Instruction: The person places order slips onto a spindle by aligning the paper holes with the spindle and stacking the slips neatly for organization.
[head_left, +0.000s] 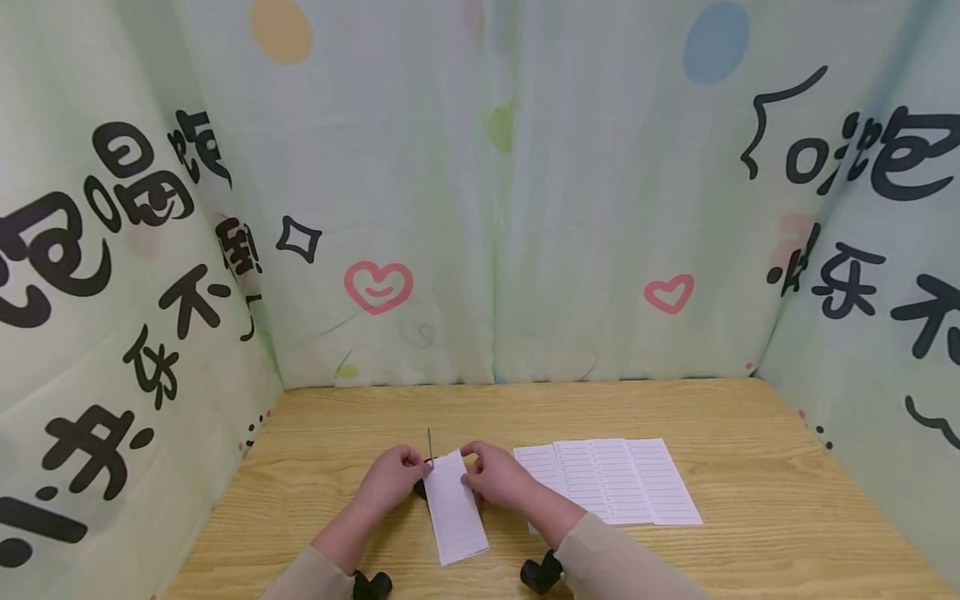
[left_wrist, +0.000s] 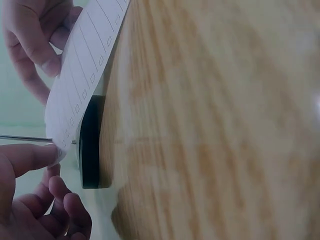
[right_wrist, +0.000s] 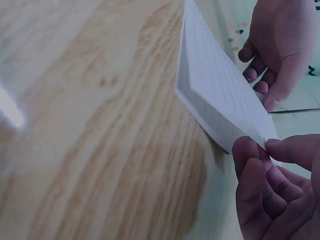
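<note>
A lined white paper slip hangs tilted between both hands. My left hand pinches its upper left corner, and my right hand grips the upper right corner. Close by the left fingertips rises the thin metal rod of a paper spike. Its black base stands on the table under the paper. In the left wrist view the rod shows on both sides of the paper's corner. From the right wrist view, the slip looks like more than one layer, with edges slightly apart.
Several more lined slips lie side by side, partly overlapping, on the wooden table right of my right hand. Printed curtains enclose the table at the back and both sides. Black wrist mounts sit under the forearms.
</note>
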